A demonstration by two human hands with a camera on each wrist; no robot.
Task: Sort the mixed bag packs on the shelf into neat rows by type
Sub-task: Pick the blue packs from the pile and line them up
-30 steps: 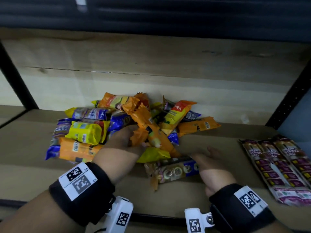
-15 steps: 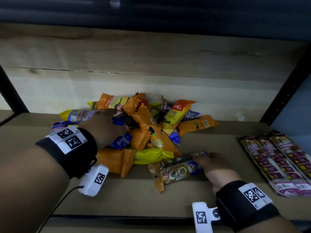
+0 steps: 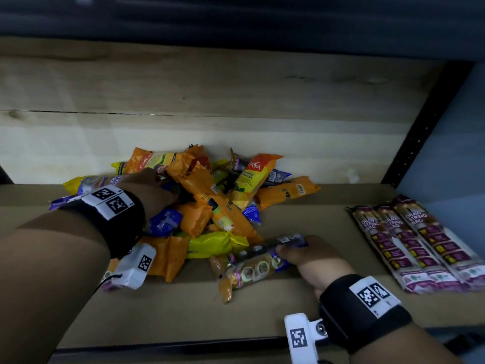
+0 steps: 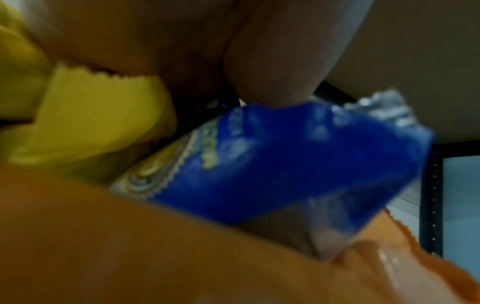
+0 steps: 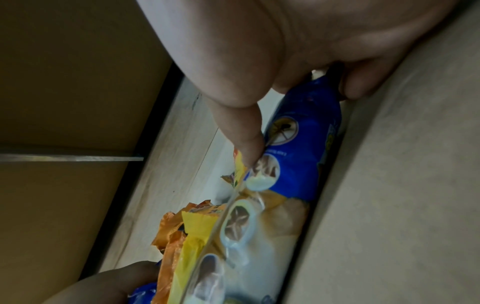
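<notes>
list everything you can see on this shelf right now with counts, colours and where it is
mixed pile of packs: too overlapped to count; orange, yellow, blue; centre-left of shelf, against back wall
blue and orange pack: one; lies at front of pile, gripped at its blue end
drawstring bag packs: three; maroon and white; neat row at right end of shelf
shelf: one; tan board, pale wood back wall
black upright: one; perforated post at right
wrist bands: two; black with white code tags
left hand: reaches into pile; what it grips is unclear
right hand: grips the blue and orange pack
</notes>
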